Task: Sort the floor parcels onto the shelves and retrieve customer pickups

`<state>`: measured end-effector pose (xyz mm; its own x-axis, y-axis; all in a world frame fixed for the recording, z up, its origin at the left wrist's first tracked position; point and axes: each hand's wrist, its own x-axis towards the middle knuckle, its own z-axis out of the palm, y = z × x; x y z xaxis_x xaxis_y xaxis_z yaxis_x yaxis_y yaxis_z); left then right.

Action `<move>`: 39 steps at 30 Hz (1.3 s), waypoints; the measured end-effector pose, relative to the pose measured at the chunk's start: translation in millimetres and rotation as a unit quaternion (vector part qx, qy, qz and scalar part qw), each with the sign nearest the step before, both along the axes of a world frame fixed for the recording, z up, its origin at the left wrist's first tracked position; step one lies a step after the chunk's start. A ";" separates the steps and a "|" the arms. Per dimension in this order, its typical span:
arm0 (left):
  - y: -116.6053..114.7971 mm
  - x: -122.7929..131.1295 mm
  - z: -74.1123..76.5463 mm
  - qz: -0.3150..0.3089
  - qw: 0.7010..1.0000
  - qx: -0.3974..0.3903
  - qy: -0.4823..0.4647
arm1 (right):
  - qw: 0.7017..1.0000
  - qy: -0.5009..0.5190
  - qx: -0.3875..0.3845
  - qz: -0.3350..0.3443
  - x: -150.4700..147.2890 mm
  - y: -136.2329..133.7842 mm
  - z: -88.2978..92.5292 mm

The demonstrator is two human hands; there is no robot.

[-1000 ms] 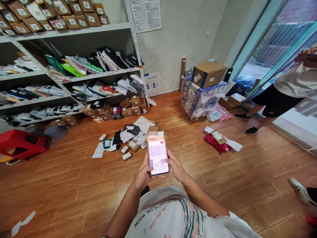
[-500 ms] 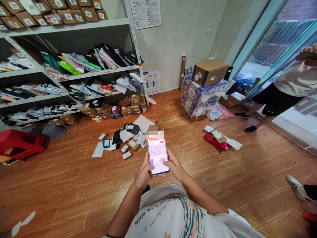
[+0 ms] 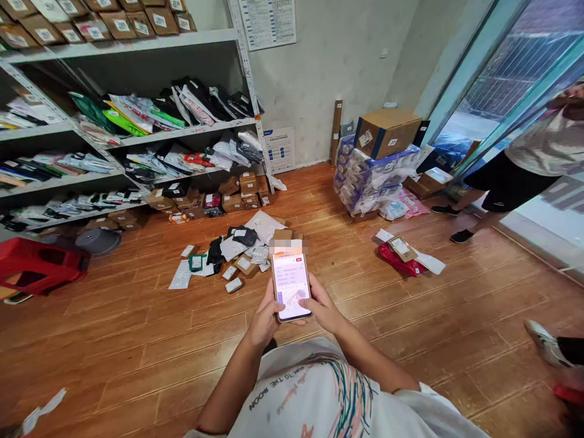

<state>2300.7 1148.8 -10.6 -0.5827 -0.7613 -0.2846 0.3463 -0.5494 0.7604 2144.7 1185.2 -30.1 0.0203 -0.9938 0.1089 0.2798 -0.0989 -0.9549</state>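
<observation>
A smartphone (image 3: 292, 283) with a lit screen is held upright in front of my body. My left hand (image 3: 264, 316) wraps its left side, with the thumb over the lower left of the screen. On the other side my right hand (image 3: 325, 307) grips the lower right edge, its thumb on the screen. The fingers behind the phone are mostly hidden. Just beyond the phone, a loose pile of parcels (image 3: 246, 237) lies on the wooden floor, made up of grey, white and black mailer bags and small brown boxes.
Metal shelves (image 3: 182, 131) full of parcels line the left wall, with a red stool (image 3: 41, 261) before them. Wrapped packs (image 3: 365, 182) carry a carton (image 3: 387, 131). A red parcel (image 3: 401, 260) lies to the right. One person (image 3: 515, 152) stands by the glass door; another's shoe (image 3: 545, 342) shows lower right.
Almost nothing differs. The view has shifted very slightly, and my right thumb sits a little lower and further left on the phone screen.
</observation>
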 end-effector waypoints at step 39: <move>5.0 13.1 -15.0 -0.031 0.999 -0.029 -0.006 | 0.978 0.061 -0.033 -0.198 17.8 -17.9 12.3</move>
<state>2313.8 1153.8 -25.7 -0.6267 -0.7388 -0.2479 0.3031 -0.5241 0.7959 2162.5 1167.3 -17.8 -0.3483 -0.9172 0.1936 0.0924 -0.2391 -0.9666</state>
